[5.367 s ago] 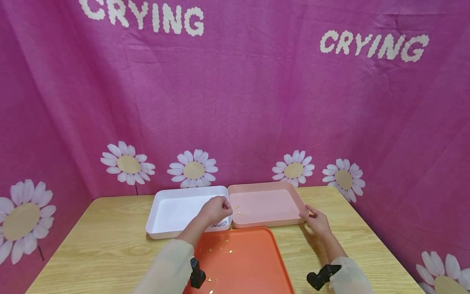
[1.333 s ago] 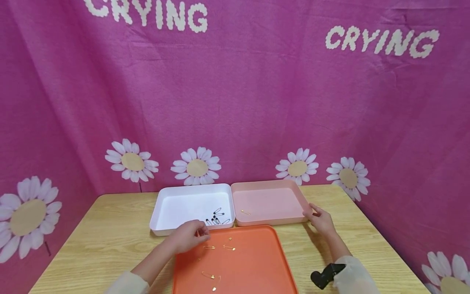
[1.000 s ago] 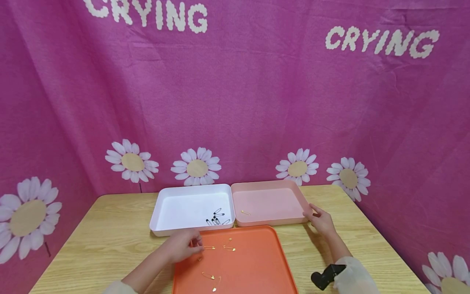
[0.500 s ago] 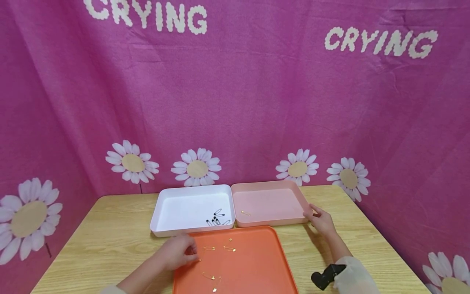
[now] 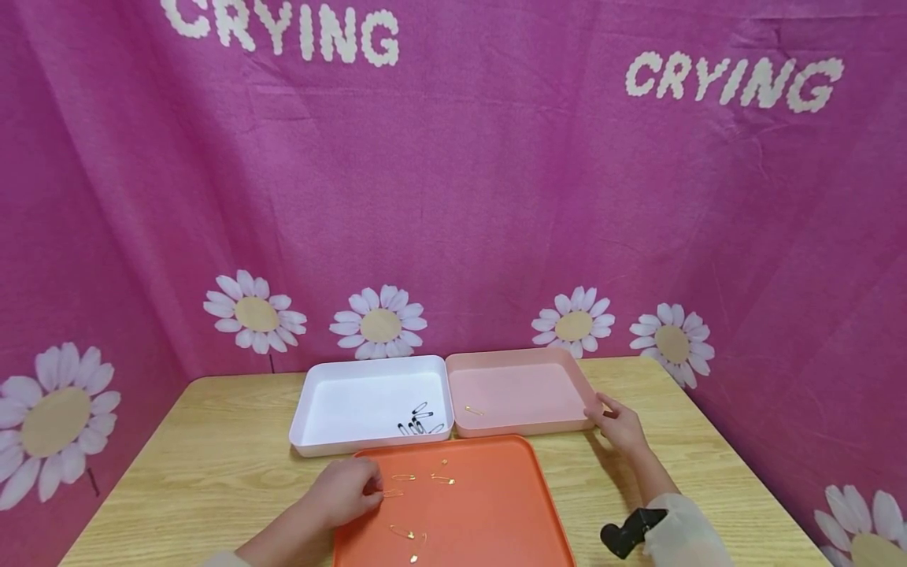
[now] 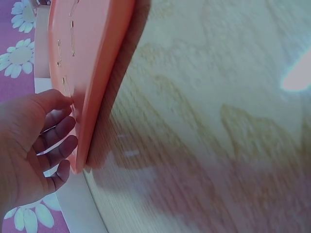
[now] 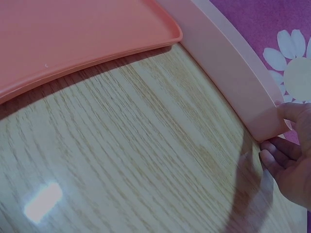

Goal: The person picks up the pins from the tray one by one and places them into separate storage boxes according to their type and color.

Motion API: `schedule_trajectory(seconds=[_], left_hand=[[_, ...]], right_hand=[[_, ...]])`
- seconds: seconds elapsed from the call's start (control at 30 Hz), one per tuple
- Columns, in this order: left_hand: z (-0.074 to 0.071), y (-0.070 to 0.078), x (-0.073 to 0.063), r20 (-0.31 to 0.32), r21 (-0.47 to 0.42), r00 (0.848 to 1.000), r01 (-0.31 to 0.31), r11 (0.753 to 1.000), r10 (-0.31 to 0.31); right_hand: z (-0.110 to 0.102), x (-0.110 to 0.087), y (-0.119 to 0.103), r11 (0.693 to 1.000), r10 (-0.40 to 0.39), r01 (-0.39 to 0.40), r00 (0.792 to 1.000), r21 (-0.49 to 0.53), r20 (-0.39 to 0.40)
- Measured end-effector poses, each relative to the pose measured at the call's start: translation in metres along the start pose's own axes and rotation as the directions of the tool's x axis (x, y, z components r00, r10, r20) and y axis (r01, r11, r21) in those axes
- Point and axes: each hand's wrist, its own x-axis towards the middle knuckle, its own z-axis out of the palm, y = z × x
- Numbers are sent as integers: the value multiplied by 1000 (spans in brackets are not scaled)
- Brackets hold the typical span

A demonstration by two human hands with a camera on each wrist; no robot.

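In the head view my left hand (image 5: 343,492) is low over the left edge of the orange tray (image 5: 482,520), thumb and forefinger pinching one end of a gold safety pin (image 5: 394,493). The left wrist view shows the other fingers (image 6: 58,154) loosely curled beside the tray's rim. More gold safety pins (image 5: 442,479) lie scattered on the tray. My right hand (image 5: 622,429) holds the near right corner of the pink tray (image 5: 527,428), with the thumb on its wall and the fingers at its base in the right wrist view.
A white tray (image 5: 340,446) stands left of the pink one, with several black-ended safety pins (image 5: 418,425) in its near right corner. One gold pin (image 5: 474,410) lies in the pink tray. Behind the wooden table (image 5: 191,449) hangs a magenta curtain (image 5: 482,197).
My left hand has come from over the white tray down to the orange tray's left side, where a gold pin now extends from its fingertips. My right hand stays at the pink tray's corner.
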Motion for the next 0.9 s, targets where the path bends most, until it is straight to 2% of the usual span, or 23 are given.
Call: schedule_trajectory(seconds=[0.2,0.4,0.5,0.9], left_hand=[[-1,0,1,21,-1,1000,9,1000,-9],[-3,2,4,36,-10,998,-53,999,53],[-5,3,6,47,-12,997,-60,998,61],[-1,1,10,131,-164,991,42,986,-20]], right_hand=[[0,-1,-1,1000,-8,7,1000,4,8],[0,-1,-1,1000,-18,18,1000,0,-4],[0,-1,-1,1000,-20,20,1000,5,-4],[-1,-1,-1,1000,-23,23,1000,13,-10]])
